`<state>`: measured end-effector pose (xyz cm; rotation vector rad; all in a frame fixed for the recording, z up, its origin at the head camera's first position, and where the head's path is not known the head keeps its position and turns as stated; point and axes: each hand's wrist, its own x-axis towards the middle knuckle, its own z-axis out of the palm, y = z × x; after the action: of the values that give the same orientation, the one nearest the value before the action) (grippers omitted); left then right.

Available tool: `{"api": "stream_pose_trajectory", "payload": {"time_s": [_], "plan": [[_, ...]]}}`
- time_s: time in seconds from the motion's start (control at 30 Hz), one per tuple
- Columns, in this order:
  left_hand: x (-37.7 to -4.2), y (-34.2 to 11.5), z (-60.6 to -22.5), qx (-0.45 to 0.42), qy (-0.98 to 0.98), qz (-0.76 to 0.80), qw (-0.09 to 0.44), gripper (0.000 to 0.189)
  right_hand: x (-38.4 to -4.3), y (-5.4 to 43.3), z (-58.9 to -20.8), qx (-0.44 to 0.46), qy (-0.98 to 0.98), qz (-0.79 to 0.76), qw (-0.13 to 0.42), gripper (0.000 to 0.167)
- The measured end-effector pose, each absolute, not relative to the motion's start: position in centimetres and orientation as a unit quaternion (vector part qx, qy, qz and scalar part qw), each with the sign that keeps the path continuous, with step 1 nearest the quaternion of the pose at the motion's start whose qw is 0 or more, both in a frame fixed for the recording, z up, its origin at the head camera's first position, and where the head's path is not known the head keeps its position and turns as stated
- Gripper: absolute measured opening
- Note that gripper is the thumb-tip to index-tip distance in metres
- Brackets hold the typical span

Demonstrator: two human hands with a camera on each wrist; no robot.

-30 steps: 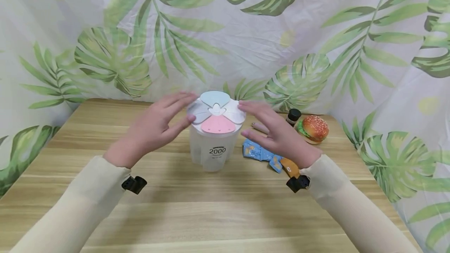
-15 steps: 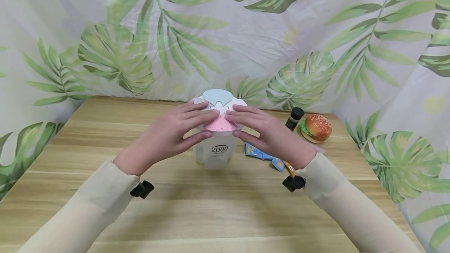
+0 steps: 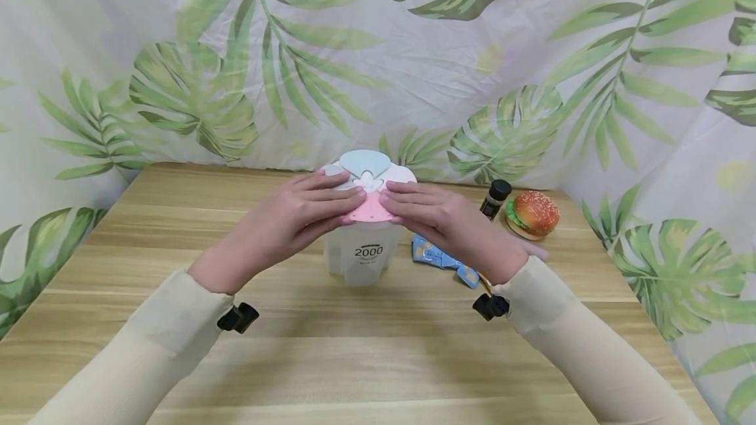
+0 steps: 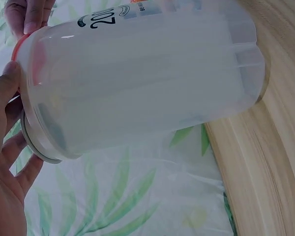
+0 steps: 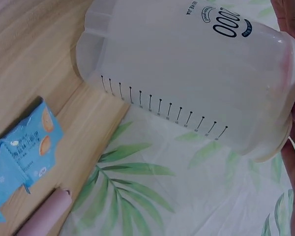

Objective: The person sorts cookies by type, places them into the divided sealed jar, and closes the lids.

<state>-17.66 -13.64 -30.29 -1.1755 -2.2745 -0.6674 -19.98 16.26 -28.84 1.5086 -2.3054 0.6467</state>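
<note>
Canister (image 3: 361, 261) on wood-grain table (image 3: 366, 363), leaf-print cloth (image 3: 331, 84) behind; left hand (image 3: 292, 215), right hand (image 3: 449, 216) straight-fingered, resting on lid (image 3: 372, 207).

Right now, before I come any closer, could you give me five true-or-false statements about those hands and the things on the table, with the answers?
1. The left hand and right hand both touch the lid of the translucent container marked 2000. True.
2. The container is lying on its side. False: it stands upright on the wooden table.
3. A black-capped bottle is beside the sesame-bun hamburger. True.
4. The hamburger is to the person's left of the container. False: it is to the right.
5. The lid's pink segment is nearer the person than its pale blue segment. True.
</note>
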Motion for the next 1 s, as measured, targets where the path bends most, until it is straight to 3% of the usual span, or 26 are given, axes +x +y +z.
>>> {"api": "stream_pose_trajectory", "payload": {"time_s": [0.37,1.0], "plan": [[-17.8,-13.4,-30.6,-0.420,-0.827,-0.258,0.270,0.042,-20.2,16.0,-28.3,0.509,-0.806,0.264,0.146,0.035],[-18.0,-13.2,-30.5,-0.380,-0.855,-0.300,0.185,0.083,-22.1,14.2,-26.8,0.436,-0.826,0.337,0.116,0.021]]}}
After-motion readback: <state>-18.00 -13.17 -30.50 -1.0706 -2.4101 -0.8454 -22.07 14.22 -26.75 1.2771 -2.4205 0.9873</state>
